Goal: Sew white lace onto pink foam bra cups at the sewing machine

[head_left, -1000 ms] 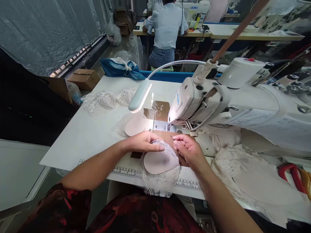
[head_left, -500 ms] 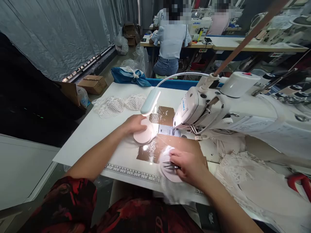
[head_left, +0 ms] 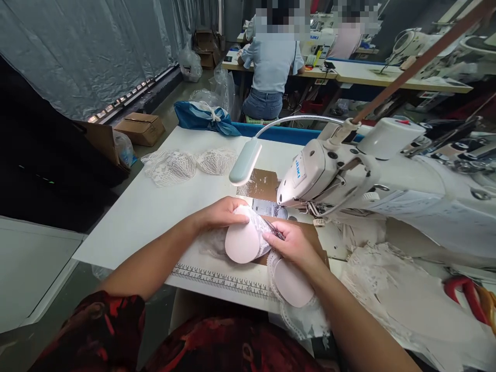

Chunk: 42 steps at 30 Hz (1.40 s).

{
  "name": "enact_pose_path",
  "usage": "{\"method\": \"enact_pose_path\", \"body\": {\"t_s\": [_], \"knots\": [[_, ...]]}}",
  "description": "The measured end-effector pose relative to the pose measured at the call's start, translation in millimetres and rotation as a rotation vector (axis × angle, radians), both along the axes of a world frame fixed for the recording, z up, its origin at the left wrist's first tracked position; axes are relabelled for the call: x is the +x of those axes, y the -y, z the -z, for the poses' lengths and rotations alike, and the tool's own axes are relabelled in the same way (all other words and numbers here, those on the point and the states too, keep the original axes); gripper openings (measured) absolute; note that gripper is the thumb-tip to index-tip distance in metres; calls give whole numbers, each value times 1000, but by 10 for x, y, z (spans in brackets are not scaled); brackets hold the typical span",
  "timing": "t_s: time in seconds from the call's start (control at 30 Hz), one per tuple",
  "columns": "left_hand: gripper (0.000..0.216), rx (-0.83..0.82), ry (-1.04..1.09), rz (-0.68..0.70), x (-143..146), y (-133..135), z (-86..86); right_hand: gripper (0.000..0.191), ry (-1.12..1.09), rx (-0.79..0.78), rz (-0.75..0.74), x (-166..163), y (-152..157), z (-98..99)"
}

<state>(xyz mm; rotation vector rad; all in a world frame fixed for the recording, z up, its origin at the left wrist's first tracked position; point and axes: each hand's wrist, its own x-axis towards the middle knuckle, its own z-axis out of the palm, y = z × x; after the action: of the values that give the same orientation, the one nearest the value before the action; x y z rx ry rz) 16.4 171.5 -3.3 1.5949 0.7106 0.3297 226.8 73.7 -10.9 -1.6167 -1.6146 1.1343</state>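
Observation:
A pale pink lace bra (head_left: pixel 242 242) with two smooth cups is stretched between my hands at the front of the sewing table. My left hand (head_left: pixel 221 213) is closed on the top edge of the left cup, thumb in front. Closed too, my right hand (head_left: pixel 294 244) pinches the lace between the cups. It also holds small metal thread snips (head_left: pixel 274 229), their blades pointing up and left along the lace. The right cup (head_left: pixel 293 283) hangs below my right hand, with its lace over the table's front edge.
A white sewing machine (head_left: pixel 310 170) stands right of my hands, under a lamp (head_left: pixel 246 163). White lace cups (head_left: pixel 176 166) lie at the back left. More lace garments (head_left: pixel 411 299) are piled at the right. A co-worker (head_left: pixel 271 67) sits ahead at another table.
My right hand has moved up and left toward my left hand, bringing the snips along. The left cup has come nearer, and the right cup now hangs lower right.

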Motion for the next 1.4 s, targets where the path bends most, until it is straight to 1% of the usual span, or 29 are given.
{"method": "enact_pose_path", "body": {"t_s": [0.07, 0.13, 0.17, 0.2, 0.23, 0.27, 0.3, 0.4, 0.47, 0.53, 0.63, 0.73, 0.87, 0.93, 1.07, 1.27, 1.33, 1.4], "knots": [[41, 179, -29, 15, 11, 10, 4, 29, -20, 9, 10, -9, 14, 24], [59, 395, -48, 12, 61, 30, -1, 29, -106, 3, -23, 7, 34, 43], [62, 483, -50, 17, 98, 41, -2, 29, -142, 2, -40, 17, 42, 49], [62, 539, -47, 34, 137, 51, 0, 29, -170, 2, -50, 24, 48, 53], [59, 555, -41, 61, 174, 60, 8, 28, -192, 2, -53, 27, 51, 55], [55, 531, -35, 94, 207, 66, 22, 28, -212, 3, -50, 28, 51, 55], [49, 473, -28, 132, 232, 71, 42, 27, -227, 5, -45, 26, 51, 53], [34, 236, 10, 207, 262, 79, 115, 24, -242, 18, -23, 24, 54, 45], [31, 102, 47, 211, 255, 82, 147, 27, -233, 24, 5, 44, 62, 42], [29, -1, 74, 197, 243, 82, 154, 33, -251, 12, 27, 91, 75, 41], [30, -93, 87, 191, 233, 79, 138, 41, -286, -32, 18, 187, 94, 33], [30, -116, 104, 187, 236, 80, 134, 43, -236, -33, -13, 256, 93, 18], [30, -129, 115, 174, 249, 97, 159, 37, -200, -12, -99, 237, 69, -3], [31, -142, 92, 175, 256, 108, 164, 33, -190, -15, -111, 196, 62, -11], [31, -146, 56, 178, 264, 118, 151, 25, -145, 32, -92, 115, 61, -21], [35, -103, 62, 196, 265, 113, 135, 21, -69, 94, -62, 84, 62, -17], [37, -88, 55, 189, 266, 116, 135, 21, -72, 92, -44, 90, 60, 3], [35, -91, 43, 180, 267, 122, 140, 22, -134, 76, -4, 95, 58, 37]]}}
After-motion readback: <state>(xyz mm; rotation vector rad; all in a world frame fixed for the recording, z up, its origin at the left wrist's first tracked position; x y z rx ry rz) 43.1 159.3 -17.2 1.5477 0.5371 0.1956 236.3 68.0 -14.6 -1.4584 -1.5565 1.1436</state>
